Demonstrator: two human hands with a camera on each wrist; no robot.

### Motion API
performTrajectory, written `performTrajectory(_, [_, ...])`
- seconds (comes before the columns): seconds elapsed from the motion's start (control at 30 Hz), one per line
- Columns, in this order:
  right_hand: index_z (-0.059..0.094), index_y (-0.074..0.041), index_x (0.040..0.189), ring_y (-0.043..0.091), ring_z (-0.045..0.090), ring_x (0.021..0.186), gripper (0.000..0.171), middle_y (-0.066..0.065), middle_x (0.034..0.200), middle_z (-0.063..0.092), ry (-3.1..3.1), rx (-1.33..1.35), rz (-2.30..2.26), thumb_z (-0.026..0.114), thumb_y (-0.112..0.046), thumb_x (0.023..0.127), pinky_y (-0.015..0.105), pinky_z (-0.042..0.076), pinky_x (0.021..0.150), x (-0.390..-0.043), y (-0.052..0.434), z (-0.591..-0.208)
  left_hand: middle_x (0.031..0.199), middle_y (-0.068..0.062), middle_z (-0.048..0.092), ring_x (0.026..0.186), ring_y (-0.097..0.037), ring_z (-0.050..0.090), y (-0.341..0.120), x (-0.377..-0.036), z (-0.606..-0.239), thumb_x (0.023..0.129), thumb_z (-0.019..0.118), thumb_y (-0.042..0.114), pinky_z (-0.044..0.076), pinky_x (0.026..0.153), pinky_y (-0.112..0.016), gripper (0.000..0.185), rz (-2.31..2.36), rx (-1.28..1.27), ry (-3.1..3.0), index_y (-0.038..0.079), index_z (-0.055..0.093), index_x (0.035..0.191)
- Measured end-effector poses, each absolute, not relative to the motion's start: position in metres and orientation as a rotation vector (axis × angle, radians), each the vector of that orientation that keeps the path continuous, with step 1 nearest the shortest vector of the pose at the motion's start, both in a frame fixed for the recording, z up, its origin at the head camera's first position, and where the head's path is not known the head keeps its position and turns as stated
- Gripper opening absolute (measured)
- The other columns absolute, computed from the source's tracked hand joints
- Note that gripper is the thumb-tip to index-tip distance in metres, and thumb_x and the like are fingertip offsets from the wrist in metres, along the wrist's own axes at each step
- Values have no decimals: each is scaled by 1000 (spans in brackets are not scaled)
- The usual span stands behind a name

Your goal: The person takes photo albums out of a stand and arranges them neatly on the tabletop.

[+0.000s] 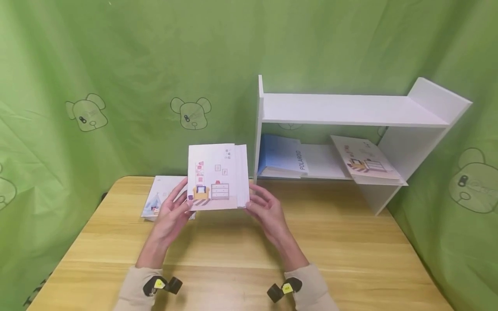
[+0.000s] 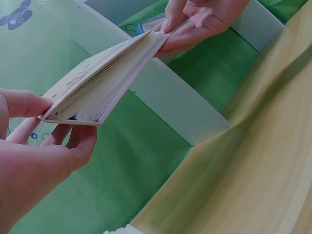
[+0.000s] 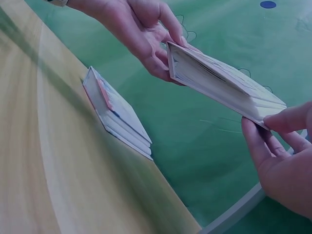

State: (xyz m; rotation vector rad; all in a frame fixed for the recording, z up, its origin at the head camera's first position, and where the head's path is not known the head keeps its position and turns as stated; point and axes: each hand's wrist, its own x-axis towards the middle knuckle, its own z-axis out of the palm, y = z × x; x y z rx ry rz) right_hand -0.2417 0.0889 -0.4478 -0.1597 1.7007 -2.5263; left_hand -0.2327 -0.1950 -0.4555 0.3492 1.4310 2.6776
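Note:
A white book [image 1: 218, 177] with a drawn room on its cover, an orange armchair and a chest of drawers, is held up above the table. My left hand [image 1: 173, 216] grips its left edge, thumb on the cover and fingers beneath. At the opposite edge my right hand [image 1: 270, 214] pinches it between thumb and fingers. Seen from the left wrist, the book [image 2: 97, 83] is thick, with its page edges showing between the covers. Behind my left hand lies a second book [image 1: 161, 192] with a blue tent picture, partly hidden; the right wrist view shows this book [image 3: 117, 114] on the table.
A white shelf unit [image 1: 354, 110] stands at the back right. On its lower board are a blue book [image 1: 282, 153] marked POLAROID and, jutting past the front edge, a book [image 1: 365, 160] with a room picture. Green curtains [image 1: 136, 65] surround the wooden table [image 1: 311, 242].

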Motion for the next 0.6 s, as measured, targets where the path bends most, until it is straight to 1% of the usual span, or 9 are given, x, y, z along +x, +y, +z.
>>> performTrajectory(0.1, [55,-8,145,28,73,101,60,26,126,65,1713,-145,-2509,61,15,90,50,52,102,-242,87,-451,145,-8,51,121,-19,59,-194,-234,-458,97,42,-16,50,106,-32,76,2677,335,1434,12,20,164])
performTrajectory(0.17, [55,-8,146,28,73,101,59,26,127,65,1721,-131,-2510,61,15,91,51,51,103,-242,86,-453,147,-8,50,121,-18,59,-194,-234,-460,96,42,-17,50,106,-31,78,2671,327,1440,12,20,164])
performTrajectory(0.27, [55,-8,146,28,73,102,59,26,127,65,1732,-107,-2513,60,15,92,48,53,102,-243,85,-456,149,-9,48,121,-18,59,-194,-235,-461,93,42,-19,50,105,-30,81,2661,322,1438,14,20,164])
performTrajectory(0.37, [55,-7,145,28,73,103,57,26,127,66,1730,-78,-2527,61,15,92,42,56,99,-244,84,-459,151,-10,47,120,-18,59,-193,-236,-462,91,43,-20,50,106,-29,84,2661,307,1423,14,21,164])
performTrajectory(0.5, [56,-2,142,26,73,103,54,26,127,66,1729,-30,-2552,61,16,92,36,59,94,-246,81,-463,151,-10,47,121,-19,60,-193,-238,-463,91,43,-21,49,108,-31,84,2674,285,1401,14,21,164])
performTrajectory(0.6, [55,1,141,25,73,102,52,26,127,66,1732,3,-2566,61,16,91,34,60,93,-248,80,-465,153,-11,46,123,-20,59,-192,-239,-465,91,43,-21,47,111,-32,84,2682,261,1385,14,21,164])
